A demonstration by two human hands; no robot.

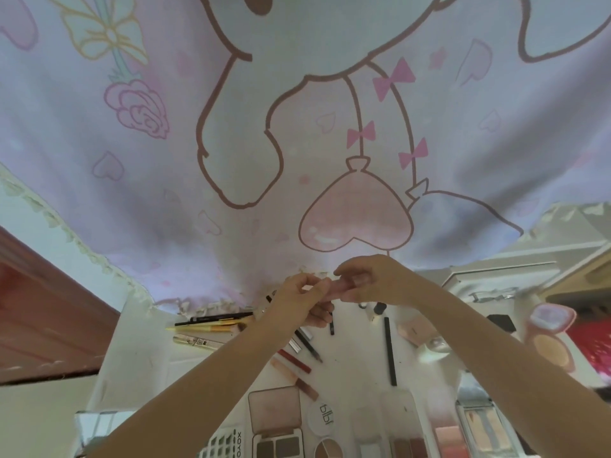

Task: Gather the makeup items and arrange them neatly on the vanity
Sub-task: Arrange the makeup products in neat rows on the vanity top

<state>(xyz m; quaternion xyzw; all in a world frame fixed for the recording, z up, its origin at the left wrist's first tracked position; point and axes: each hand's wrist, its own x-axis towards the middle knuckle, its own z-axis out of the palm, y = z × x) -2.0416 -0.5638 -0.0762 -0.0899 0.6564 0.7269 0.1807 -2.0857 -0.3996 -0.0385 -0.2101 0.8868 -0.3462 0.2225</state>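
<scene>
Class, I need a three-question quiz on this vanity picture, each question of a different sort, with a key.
1. True or false: both hands hold the pink tube.
2. Which lies nearest the left edge of the vanity top? A) open pink compact B) long black pencil C) yellow-handled brush
3. Fill in: the cloth behind the vanity shows a pink ____-shaped balloon.

Key: 1 true: left hand and right hand both pinch it. 2 C. 3 heart.
</scene>
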